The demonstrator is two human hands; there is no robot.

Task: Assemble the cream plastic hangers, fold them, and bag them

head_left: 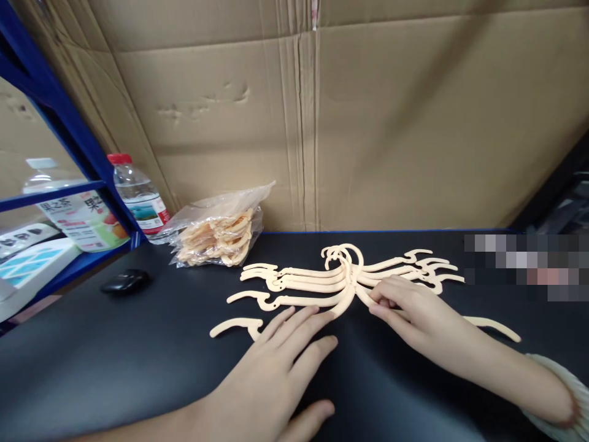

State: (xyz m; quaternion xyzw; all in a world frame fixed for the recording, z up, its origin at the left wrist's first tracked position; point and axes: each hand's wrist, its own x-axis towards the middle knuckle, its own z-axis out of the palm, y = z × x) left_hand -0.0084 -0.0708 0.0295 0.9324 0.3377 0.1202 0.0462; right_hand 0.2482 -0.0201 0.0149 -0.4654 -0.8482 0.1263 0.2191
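Several cream plastic hangers (313,285) lie overlapping on the black table, their hooks bunched at the middle and curved arms reaching left and right. My left hand (289,362) rests with fingers spread on the left arm of the nearest hanger, covering part of it. Over the right arm of that hanger, near its hook, my right hand (405,313) has its thumb and fingers pinched on it. The far end of this arm shows beyond my right wrist.
A clear bag (216,236) of similar cream pieces stands at the back left. Left of it are a red-capped water bottle (140,199), a black mouse (126,282) and a blue shelf (99,184) holding a box and another bottle. Cardboard (414,123) lines the back.
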